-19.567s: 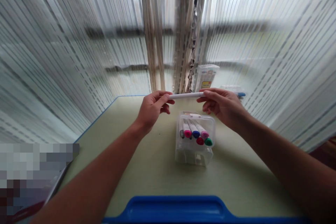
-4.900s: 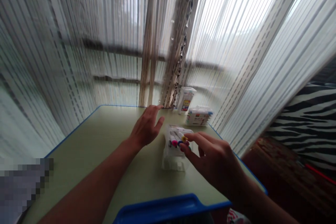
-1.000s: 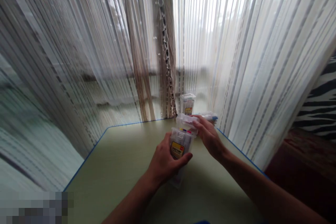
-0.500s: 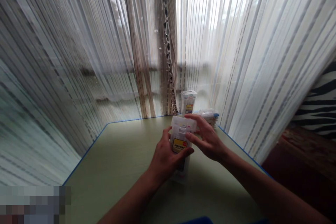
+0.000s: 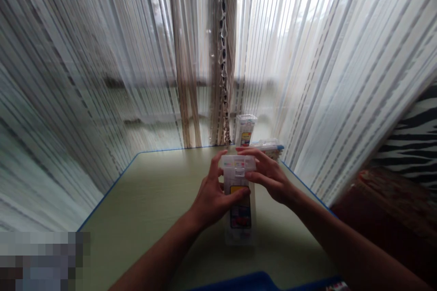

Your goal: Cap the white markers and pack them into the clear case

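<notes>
A clear plastic marker case (image 5: 239, 232) with a yellow-and-dark label stands upright on the table in front of me. My left hand (image 5: 215, 193) is closed around its side, thumb across the label and index finger raised by the top edge. My right hand (image 5: 271, 177) grips the lid (image 5: 235, 162) from the right, its thumb by the front latch and its fingers behind the top. The lid sits on the case, and coloured tips show faintly through it. The fingers behind the case are partly hidden.
A second clear case (image 5: 246, 129) with a similar label stands at the table's far edge. Beside it lies a clear packet (image 5: 269, 146) with a blue edge. The blue-edged table (image 5: 153, 191) meets striped string curtains (image 5: 143, 100). A blue object (image 5: 239, 280) lies at the near edge.
The case has gone from slightly tilted to more upright. My left index finger has risen toward the lid, and my left thumb now covers more of the label. The blue object shows more.
</notes>
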Available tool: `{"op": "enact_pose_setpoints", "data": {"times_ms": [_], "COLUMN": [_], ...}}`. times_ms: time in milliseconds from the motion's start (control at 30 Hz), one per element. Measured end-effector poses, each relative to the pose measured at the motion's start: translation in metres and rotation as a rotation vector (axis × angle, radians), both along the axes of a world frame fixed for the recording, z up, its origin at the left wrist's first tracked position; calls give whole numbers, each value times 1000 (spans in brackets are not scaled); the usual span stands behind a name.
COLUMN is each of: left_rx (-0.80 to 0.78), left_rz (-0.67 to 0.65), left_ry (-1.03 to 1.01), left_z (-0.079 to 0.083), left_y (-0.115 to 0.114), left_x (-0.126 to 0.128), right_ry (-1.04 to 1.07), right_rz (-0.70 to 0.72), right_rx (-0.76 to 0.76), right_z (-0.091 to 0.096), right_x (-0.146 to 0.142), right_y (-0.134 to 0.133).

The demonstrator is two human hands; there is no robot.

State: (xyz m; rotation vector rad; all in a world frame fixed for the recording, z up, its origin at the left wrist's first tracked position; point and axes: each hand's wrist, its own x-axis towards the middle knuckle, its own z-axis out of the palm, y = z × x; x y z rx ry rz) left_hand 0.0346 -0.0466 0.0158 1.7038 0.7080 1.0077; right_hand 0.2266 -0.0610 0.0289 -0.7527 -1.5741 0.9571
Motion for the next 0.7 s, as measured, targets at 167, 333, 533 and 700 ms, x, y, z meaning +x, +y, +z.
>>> {"op": "enact_pose_setpoints", "data": {"times_ms": [167,333,533,700], "left_rx": [-57,-49,-42,-45], "left_rz": [-39,-51,-38,-42], "left_ry": [-64,-66,-52,-26], "left_z": [4,3,5,7], "left_y": [-2,-2,-2,-3], "left_x": [0,0,2,2], "right_ry": [-14,-65,-347,-585], "right_rz": [12,43,-157,-342], "right_rx": [17,65,284,587], "right_z": [5,3,4,18], "right_x": [2,3,7,14], "right_y": [-3,-5,-6,-8]}}
